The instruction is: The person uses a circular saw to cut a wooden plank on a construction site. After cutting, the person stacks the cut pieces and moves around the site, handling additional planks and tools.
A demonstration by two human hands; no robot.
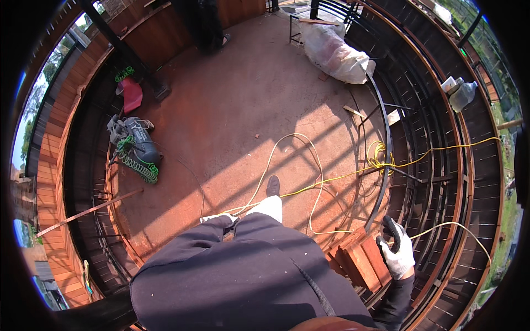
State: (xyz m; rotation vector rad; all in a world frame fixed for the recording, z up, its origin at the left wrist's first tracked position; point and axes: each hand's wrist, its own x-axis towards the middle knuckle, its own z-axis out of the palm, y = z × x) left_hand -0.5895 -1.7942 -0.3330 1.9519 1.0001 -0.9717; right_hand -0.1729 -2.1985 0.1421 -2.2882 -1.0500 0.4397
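My right hand (pixel 396 251), in a white work glove with dark fingers, is raised beside a stack of reddish wooden boards (pixel 361 260) at the lower right. Its thumb and fingers are apart, and I see nothing held between them. A pale yellow cord (pixel 454 223) runs behind this hand toward the curved railing. My left hand is out of view. A dark shape at the lower left may be my sleeve, but I cannot tell.
A curved black metal frame (pixel 381 110) lines the right side. Yellow cord (pixel 301 190) loops across the red floor by my shoe (pixel 273 186). An air compressor (pixel 142 144) with green coiled hose stands left. Plastic sheeting (pixel 334 52) and a person (pixel 201 25) are at the back.
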